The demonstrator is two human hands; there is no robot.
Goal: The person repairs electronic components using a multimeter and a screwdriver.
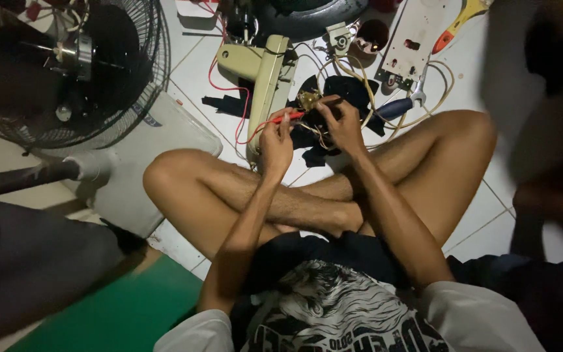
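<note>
Left hand [276,140] pinching red probe [288,118]; right hand [341,124] fingers clamped on small brass part [308,99], beside cream housing [270,85].

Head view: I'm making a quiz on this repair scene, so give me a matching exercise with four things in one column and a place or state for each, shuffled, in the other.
Things:
1. fan
2. left hand
3. right hand
4. cream housing

Places or states:
A. lies on the tiled floor ahead of the knees
B. far left, behind a wire guard
C. pinches a red wire
D. grips a small brass part with wires

Pairs: 1-B, 2-C, 3-D, 4-A
</note>
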